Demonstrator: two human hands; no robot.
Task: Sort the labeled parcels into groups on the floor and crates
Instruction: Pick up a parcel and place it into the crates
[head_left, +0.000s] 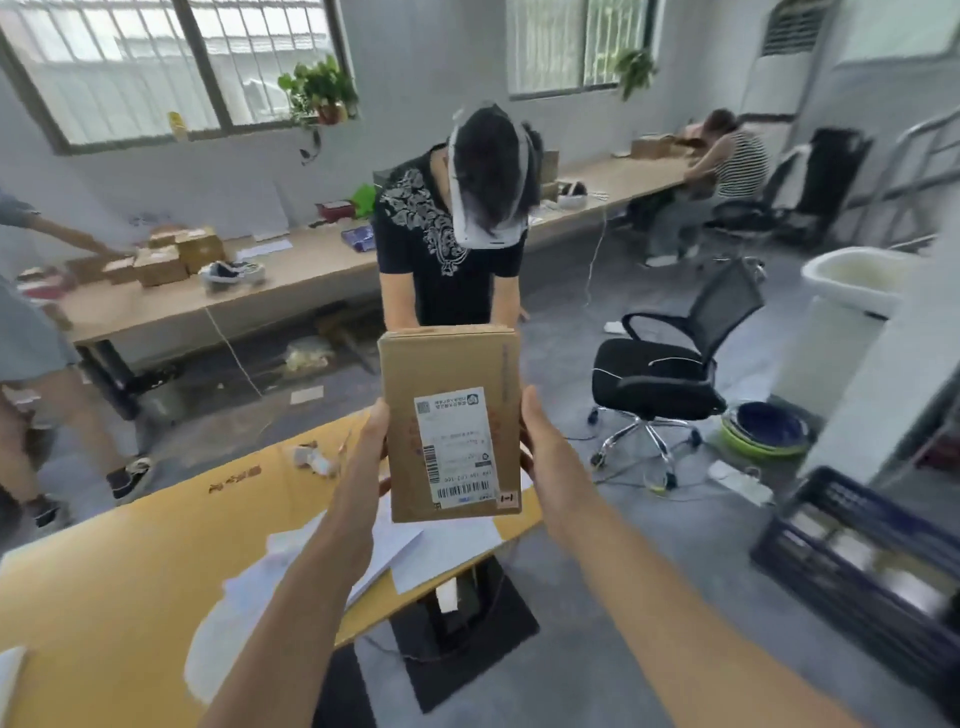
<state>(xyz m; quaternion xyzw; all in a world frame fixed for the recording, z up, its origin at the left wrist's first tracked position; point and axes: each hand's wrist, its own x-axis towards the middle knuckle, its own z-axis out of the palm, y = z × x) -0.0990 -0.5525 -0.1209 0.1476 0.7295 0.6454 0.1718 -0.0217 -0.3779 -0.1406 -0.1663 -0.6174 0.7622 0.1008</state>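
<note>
A brown cardboard parcel (447, 374) with a white shipping label (457, 447) is held up in front of me, label facing me. My left hand (371, 441) grips its left edge and my right hand (540, 441) grips its right edge. The parcel hangs in the air above the far corner of a yellow table (130, 582). A dark plastic crate (862, 561) holding several parcels stands on the floor at the lower right.
A person in a black shirt (452, 244) bends over right behind the parcel. A black office chair (670, 374) stands to the right. A long wooden bench (291, 275) with several boxes runs along the wall. Loose papers (441, 551) lie on the yellow table.
</note>
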